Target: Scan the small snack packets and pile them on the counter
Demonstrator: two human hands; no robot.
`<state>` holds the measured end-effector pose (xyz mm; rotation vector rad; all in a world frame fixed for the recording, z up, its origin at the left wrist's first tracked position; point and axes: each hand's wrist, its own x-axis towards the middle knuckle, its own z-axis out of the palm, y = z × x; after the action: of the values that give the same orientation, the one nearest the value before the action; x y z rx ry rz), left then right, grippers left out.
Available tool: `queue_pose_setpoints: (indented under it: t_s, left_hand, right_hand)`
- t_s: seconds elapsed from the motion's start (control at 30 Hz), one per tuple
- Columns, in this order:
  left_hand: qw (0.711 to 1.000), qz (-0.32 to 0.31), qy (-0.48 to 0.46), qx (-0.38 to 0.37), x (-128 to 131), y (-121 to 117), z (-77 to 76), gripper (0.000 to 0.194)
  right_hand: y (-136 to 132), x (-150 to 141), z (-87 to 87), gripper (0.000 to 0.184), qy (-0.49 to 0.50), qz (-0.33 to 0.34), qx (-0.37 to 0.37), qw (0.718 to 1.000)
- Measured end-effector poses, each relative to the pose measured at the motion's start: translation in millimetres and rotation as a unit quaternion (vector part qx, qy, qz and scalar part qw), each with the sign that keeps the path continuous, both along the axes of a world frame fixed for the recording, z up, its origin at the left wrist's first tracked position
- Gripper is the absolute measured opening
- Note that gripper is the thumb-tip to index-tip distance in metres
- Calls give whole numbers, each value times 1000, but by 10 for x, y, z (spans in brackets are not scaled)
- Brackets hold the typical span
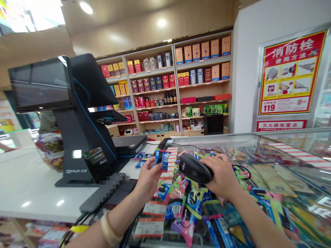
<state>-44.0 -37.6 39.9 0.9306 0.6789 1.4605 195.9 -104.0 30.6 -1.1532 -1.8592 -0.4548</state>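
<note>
My left hand (148,177) pinches a small blue snack packet (162,159) by its edge, just above the glass counter. Gripped in my right hand (222,174) is a black barcode scanner (195,168), its head turned left toward the packet. Below both hands lies a loose pile of small blue, pink and green packets (192,199). A few similar blue packets (142,160) rest to the left, beyond my left hand. White price tags with orange edges (149,227) are on the counter near my left forearm.
A black checkout terminal (88,144) stands on the white counter (33,193) at left, with a dark flat device (103,193) before it. The glass display case (240,139) extends right. Shelves of boxed goods (152,84) line the back; a red-and-yellow poster (292,75) hangs right.
</note>
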Motion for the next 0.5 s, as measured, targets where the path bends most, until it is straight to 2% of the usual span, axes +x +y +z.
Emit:
queue_pose_setpoints:
  t_s: [0.23, 0.37, 0.5]
  left_hand:
    - [1000, -9, 12, -2, 7, 22, -40, 42]
    - [999, -11, 32, 6, -13, 3, -46, 45]
    - [988, -75, 131, 32, -30, -122, -29, 41]
  right_hand:
    - [1, -5, 0, 25, -6, -4, -5, 1000]
    - [3, 14, -3, 26, 6, -11, 21, 1000]
    - [-3, 54, 8, 24, 17, -33, 44, 998]
